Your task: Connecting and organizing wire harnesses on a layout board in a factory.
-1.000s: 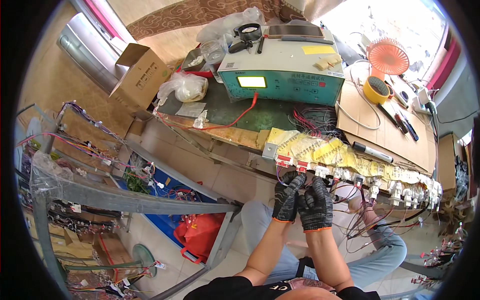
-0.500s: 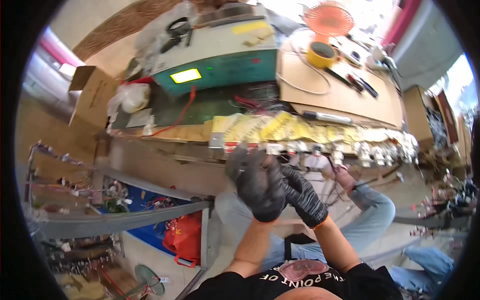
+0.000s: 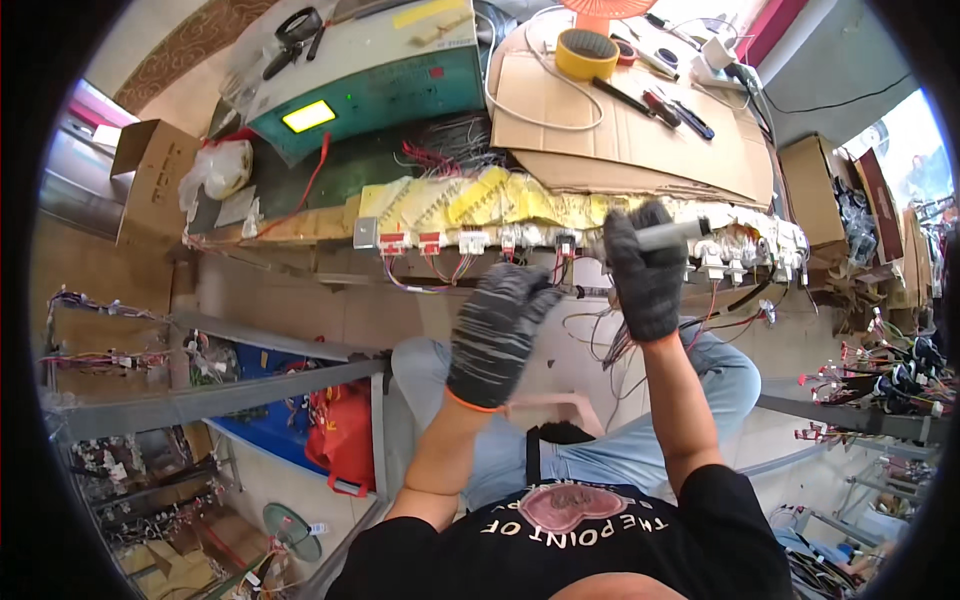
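Observation:
Both my hands wear dark grey knitted gloves with orange cuffs. My right hand is closed around a grey-white marker pen, its black end pointing right, above the bench's front edge. My left hand is just before the row of connectors, fingers curled together; a small dark piece shows beside its fingertips, and what they grip is hidden. White and red plug connectors line the bench edge, with coloured wires hanging below. Yellow-taped labels run behind them.
A teal tester box with a lit display stands at the back left. Cardboard at the back right bears a yellow tape roll and hand tools. A metal frame rail and red bag are at left.
My right hand has moved up and right and picked up the marker pen, which lay at the cardboard's edge. The hands have parted. The whole view has shifted.

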`<state>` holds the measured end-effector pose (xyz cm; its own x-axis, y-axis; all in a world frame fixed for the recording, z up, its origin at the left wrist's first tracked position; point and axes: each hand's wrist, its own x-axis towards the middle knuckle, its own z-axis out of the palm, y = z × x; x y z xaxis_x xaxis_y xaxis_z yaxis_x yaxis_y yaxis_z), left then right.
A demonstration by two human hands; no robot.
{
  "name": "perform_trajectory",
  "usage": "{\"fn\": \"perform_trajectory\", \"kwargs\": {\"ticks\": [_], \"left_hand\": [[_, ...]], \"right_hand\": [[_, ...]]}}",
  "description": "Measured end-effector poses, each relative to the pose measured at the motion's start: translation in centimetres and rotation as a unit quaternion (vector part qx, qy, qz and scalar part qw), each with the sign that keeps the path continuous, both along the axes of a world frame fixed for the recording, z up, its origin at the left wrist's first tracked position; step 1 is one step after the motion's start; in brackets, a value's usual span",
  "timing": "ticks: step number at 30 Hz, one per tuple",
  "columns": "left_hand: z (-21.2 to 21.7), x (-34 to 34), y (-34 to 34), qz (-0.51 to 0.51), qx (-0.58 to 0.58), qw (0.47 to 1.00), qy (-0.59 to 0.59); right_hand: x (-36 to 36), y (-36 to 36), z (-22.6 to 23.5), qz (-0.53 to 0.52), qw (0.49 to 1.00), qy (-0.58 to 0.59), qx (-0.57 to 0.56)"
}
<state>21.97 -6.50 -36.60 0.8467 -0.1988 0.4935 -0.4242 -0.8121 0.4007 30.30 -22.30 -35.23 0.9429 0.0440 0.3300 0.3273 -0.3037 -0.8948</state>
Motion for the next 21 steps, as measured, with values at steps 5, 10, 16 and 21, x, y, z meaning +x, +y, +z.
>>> {"fn": "perform_trajectory", "kwargs": {"ticks": [5, 10, 16, 21], "left_hand": [[-1.6, -1.4, -0.3, 0.089, -0.276, 0.945, 0.150], [-1.6, -0.8, -1.4, 0.087, -0.257, 0.956, 0.112], [-1.7, 0.9, -1.5, 0.045, -0.228, 0.972, 0.042], [-1.5, 1.7, -1.3, 0.023, -0.197, 0.979, -0.055]], "right_hand": [[1.3, 1.2, -1.7, 0.002, 0.992, -0.059, -0.108], [1.7, 1.3, -1.9, 0.035, 0.987, -0.098, -0.123], [0.4, 0.3, -1.6, 0.063, 0.998, 0.004, -0.022], [-0.6, 2.7, -0.6, 0.076, 0.996, 0.036, 0.011]]}}
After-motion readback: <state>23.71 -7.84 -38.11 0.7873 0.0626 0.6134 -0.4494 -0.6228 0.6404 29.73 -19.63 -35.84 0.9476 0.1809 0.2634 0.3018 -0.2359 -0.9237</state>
